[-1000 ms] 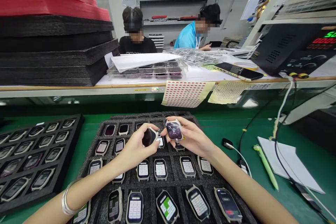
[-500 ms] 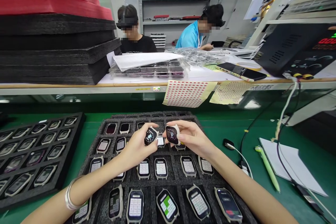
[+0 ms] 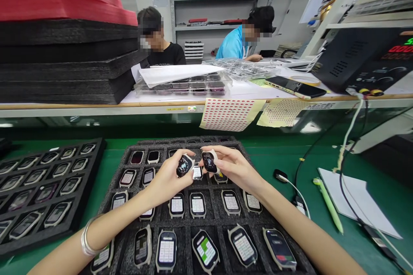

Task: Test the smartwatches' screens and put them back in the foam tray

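Observation:
My left hand (image 3: pixel 171 177) is closed on a smartwatch body (image 3: pixel 185 166) without a strap, its dark screen showing a watch face. Between the thumb and fingers of my right hand (image 3: pixel 237 167) is a second smartwatch (image 3: pixel 209 161), also lit with a dark face. Both are held side by side over a black foam tray (image 3: pixel 206 195) with square compartments. Strapless watches lie in these, many showing white grid screens; one watch (image 3: pixel 205 250) in the front row has green blocks on its screen. My hands and forearms cover part of the tray.
Left of it lies another foam tray (image 3: pixel 92 167) of watches. A shelf edge (image 3: pixel 155 109) crosses ahead, bearing stacked foam (image 3: pixel 64 60), a phone (image 3: pixel 295 87) and a power supply (image 3: pixel 361 60). At right are a green pen (image 3: pixel 329 206), paper (image 3: pixel 374 210) and cables. Two people sit beyond.
The watch in my right hand has turned slightly, its screen facing me more. My left hand barely moved. The person at the back left has turned their head and shifted left.

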Demonstrator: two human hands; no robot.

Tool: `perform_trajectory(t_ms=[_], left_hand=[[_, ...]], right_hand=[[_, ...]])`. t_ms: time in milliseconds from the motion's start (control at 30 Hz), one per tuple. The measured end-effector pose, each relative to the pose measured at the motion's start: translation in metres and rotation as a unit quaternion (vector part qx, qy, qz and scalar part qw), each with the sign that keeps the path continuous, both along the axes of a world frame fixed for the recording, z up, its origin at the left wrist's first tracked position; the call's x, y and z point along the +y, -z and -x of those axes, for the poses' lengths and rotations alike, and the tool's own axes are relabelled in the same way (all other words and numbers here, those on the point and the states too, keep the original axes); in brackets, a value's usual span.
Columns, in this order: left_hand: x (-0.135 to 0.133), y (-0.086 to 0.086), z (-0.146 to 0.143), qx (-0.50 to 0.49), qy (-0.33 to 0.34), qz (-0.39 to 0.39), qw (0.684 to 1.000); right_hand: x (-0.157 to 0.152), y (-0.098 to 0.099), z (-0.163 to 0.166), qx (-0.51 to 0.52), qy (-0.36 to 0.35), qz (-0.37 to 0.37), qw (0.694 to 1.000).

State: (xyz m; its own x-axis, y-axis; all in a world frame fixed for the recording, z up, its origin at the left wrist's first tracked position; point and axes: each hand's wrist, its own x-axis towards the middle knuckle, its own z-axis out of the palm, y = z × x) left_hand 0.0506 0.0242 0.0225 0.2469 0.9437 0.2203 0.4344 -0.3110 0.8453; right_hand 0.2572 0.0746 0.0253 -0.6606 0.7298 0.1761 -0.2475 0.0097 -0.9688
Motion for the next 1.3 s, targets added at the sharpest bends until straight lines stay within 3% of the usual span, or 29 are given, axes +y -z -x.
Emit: perform_trajectory(t_ms=[267,1300], left_hand=[[-0.0006,0.0036,-0.0012,-0.006,0.021,0.01,1.0],[0.0001,0.0023,0.0024,-0.026,-0.001,-0.008,1.0]], right_hand=[[0.0013,0.003,-0.0011,-0.033,0.0,-0.016,0.999],[0.0024,0.0069,-0.0032,-0.043,-0.003,-0.008,0.999]])
